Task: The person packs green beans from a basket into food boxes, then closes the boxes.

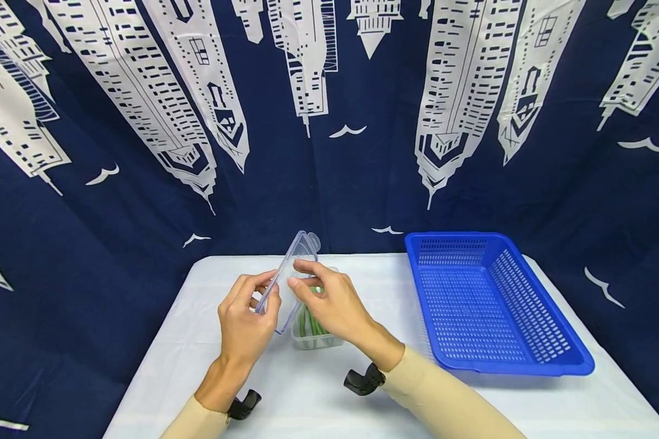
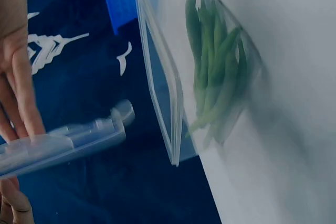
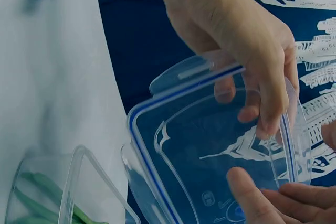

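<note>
My left hand grips a clear plastic lid by its edge, tilted steeply over the table. In the right wrist view the lid shows a blue seal and side flaps, with the left hand's fingers around one edge. My right hand is close by the lid's inner face, its thumb and index finger parted with a gap between them. Just below both hands, partly hidden, is a clear container with green beans inside. Its open rim shows in the left wrist view.
A blue perforated plastic basket sits on the right of the white-covered table. Behind the table hangs a navy cloth with white buildings and birds. Black bands with mounts are worn at both wrists.
</note>
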